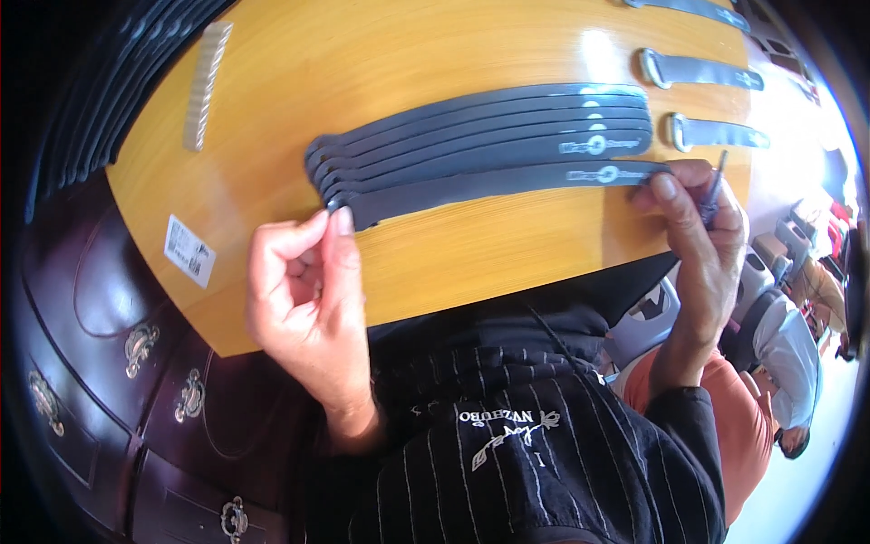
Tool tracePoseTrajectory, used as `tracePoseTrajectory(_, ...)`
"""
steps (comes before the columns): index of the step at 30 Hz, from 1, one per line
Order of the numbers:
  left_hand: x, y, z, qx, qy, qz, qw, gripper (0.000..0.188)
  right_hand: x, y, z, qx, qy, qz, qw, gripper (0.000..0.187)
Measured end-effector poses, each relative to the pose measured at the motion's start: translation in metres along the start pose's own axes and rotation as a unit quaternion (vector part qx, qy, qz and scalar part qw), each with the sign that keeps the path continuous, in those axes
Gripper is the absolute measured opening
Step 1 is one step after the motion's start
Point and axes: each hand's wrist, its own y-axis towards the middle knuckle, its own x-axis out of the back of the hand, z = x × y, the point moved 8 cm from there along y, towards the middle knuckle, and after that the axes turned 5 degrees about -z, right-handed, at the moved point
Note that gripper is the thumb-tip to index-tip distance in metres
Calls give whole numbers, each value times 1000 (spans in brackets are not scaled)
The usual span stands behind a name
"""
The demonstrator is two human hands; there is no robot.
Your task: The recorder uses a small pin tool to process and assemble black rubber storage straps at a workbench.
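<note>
A long, flat dark grey strap [480,189] with a pale printed mark near its right end is stretched between my hands over the wooden tabletop [444,258]. At its left end, my left hand [313,304] pinches it between thumb and forefinger. My right hand [702,240] pinches the other end. A slim pointed tool [716,186] also sticks up between the right hand's fingers; its kind is unclear. Just beyond the held strap lies a row of similar dark straps [480,131], overlapping one another, their left ends folded or looped.
Several short grey straps with metal rings [716,134] lie along the right edge. More dark straps [100,91] hang together at upper left. A ridged strip [207,86] and a white barcode label [188,250] are on the tabletop. Dark drawers [172,453] stand lower left; people [788,354] sit at right.
</note>
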Motion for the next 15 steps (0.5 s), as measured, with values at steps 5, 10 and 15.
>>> tracePoseTrajectory(5, 4, 0, 0, -21, 52, -6, 998, 12, -3, 2, 4, 18, -19, 10, 1000, 16)
tracePoseTrajectory(10, 4, 2, 1, -22, 63, 9, 998, 10, -3, 4, 4, 43, -46, 12, 998, 13)
tracePoseTrajectory(15, 2, 2, -2, -34, 83, 2, 996, 11, -1, 5, 11, 95, -112, -3, 989, 16)
